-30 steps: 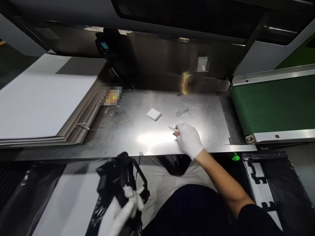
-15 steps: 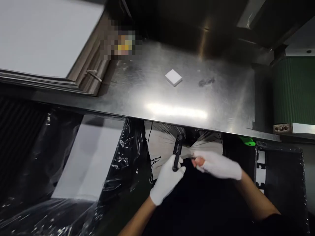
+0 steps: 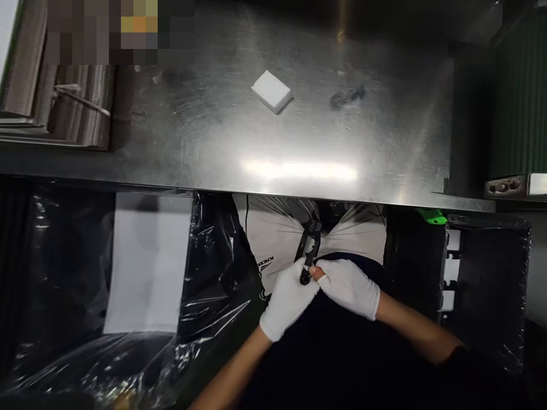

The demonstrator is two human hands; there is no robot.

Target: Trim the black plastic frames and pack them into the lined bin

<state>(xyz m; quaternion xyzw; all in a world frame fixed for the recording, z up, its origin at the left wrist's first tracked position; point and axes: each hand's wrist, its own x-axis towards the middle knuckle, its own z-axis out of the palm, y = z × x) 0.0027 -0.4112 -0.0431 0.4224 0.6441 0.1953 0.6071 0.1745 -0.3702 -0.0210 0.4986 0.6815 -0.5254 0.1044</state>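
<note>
My left hand (image 3: 288,299), in a white glove, is closed around the near end of a long, narrow black plastic part (image 3: 314,246). The part points away from me, over my lap and below the bench edge. My right hand (image 3: 351,288) wears a white glove that leaves the thumb tip bare. Its thumb and fingers are pinched together against the part's near end, touching my left fingers. Whatever lies inside that pinch is hidden.
A metal bench (image 3: 205,148) runs across in front, with a small white block (image 3: 272,91) on it. Tied cardboard (image 3: 85,108) is stacked at left. Plastic-wrapped black bundles stand left and right below, a white sheet (image 3: 147,267) on the left one. A green ribbed stack (image 3: 519,114) is at right.
My right hand has moved left and come against the black part's near end in my left hand. The camera view has shifted, so the bench sits higher in the picture.
</note>
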